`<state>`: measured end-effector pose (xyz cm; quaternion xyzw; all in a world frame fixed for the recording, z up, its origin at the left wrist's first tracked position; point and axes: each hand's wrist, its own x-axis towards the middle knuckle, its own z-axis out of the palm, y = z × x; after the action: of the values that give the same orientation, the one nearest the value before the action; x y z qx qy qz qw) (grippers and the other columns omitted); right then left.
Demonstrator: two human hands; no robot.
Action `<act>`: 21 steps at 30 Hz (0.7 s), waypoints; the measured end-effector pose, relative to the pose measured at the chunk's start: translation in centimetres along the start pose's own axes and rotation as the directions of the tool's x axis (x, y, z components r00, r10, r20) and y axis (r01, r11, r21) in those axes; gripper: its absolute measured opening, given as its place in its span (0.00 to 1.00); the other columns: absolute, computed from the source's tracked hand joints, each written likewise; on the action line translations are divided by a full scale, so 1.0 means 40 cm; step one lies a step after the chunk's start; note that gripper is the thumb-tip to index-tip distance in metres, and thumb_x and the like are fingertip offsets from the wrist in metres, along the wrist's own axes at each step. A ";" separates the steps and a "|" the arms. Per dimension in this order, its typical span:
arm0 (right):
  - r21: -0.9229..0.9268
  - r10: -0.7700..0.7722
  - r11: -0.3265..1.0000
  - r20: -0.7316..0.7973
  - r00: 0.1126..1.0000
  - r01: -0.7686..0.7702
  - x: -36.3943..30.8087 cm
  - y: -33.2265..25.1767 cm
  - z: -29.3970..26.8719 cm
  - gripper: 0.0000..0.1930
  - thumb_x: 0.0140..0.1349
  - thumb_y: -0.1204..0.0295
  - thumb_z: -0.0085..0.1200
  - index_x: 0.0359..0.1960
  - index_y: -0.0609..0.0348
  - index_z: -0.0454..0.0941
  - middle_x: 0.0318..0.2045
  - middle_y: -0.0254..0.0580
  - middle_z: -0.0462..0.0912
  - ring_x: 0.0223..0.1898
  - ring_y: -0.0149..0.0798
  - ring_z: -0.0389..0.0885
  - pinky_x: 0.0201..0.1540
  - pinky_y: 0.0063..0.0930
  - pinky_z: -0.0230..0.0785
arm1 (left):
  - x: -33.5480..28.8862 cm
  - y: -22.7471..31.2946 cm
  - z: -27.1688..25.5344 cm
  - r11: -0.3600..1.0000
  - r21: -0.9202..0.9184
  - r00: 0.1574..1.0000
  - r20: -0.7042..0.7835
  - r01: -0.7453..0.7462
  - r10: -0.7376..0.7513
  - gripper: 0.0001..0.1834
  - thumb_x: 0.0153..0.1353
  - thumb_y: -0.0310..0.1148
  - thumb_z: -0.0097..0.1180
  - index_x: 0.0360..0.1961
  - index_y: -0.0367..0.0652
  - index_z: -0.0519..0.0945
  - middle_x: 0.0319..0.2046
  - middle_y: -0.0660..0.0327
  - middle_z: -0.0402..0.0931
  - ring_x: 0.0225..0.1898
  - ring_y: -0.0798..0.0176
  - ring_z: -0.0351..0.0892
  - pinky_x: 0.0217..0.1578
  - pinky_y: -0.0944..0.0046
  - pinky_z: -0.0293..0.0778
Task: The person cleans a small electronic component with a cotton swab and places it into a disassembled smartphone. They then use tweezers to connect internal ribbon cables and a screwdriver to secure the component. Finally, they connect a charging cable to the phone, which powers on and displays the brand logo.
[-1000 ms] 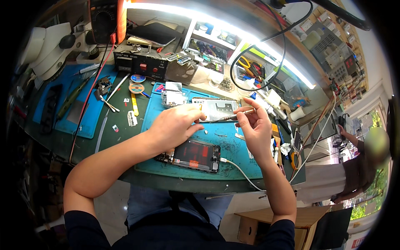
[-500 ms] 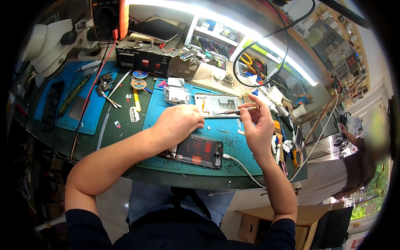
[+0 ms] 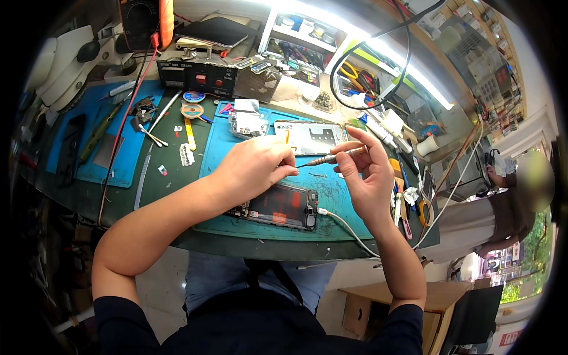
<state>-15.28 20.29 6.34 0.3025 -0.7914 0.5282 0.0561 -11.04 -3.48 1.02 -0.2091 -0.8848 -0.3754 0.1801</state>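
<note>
My right hand point(image 3: 368, 171) is closed around a slim screwdriver point(image 3: 322, 160), held nearly level with its tip pointing left. That tip meets the fingertips of my left hand point(image 3: 260, 165), which are pinched together above the far edge of an opened phone point(image 3: 281, 208). Whatever the left fingers hold is too small or hidden to make out. The phone lies on a blue mat point(image 3: 349, 222), its dark inside facing up and its left part covered by my left hand. A white cable point(image 3: 349, 229) runs up to its right end. Behind the hands lies a silver phone housing point(image 3: 305, 137).
A clear parts box point(image 3: 248, 123) stands behind my left hand. Tweezers point(image 3: 142, 180), cotton swabs point(image 3: 152, 137) and a solder spool point(image 3: 192, 110) lie to the left. Several tools crowd the mat's right side. A black power unit point(image 3: 198, 77) stands at the back; another person point(image 3: 503, 219) is at the right.
The screwdriver's tip has moved left, from over the silver housing to my left fingertips. My left thumb now reaches further out toward it. The view has shifted slightly.
</note>
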 end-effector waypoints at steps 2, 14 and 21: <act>-0.025 -0.003 1.000 -0.005 1.000 0.003 -0.001 -0.006 0.000 0.21 0.71 0.78 0.61 0.64 0.64 0.75 0.42 0.42 0.89 0.41 0.30 0.88 0.46 0.25 0.81 | 0.001 -0.001 0.001 1.000 -0.021 1.000 0.008 0.013 -0.013 0.08 0.63 0.34 0.70 0.36 0.42 0.86 0.33 0.57 0.83 0.36 0.52 0.85 0.38 0.54 0.79; -0.222 -0.178 0.956 0.092 0.980 0.194 -0.036 -0.032 -0.032 0.19 0.71 0.81 0.58 0.63 0.63 0.74 0.41 0.42 0.89 0.40 0.33 0.90 0.45 0.27 0.83 | -0.001 0.043 0.036 0.968 -0.211 0.982 0.156 0.134 -0.102 0.08 0.62 0.28 0.69 0.42 0.41 0.89 0.36 0.56 0.84 0.41 0.52 0.84 0.44 0.55 0.78; -0.296 -0.217 0.919 0.174 0.960 0.262 -0.051 -0.035 -0.040 0.20 0.70 0.83 0.58 0.63 0.63 0.75 0.37 0.44 0.87 0.37 0.38 0.90 0.43 0.31 0.83 | -0.024 0.068 0.060 0.990 -0.100 0.979 0.190 0.097 -0.077 0.14 0.62 0.25 0.65 0.48 0.46 0.90 0.44 0.59 0.78 0.55 0.51 0.74 0.59 0.52 0.68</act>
<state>-13.25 22.16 7.34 0.4200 -0.8247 0.3614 0.1134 -9.25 -0.21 0.58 -0.2137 -0.8843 -0.4094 0.0686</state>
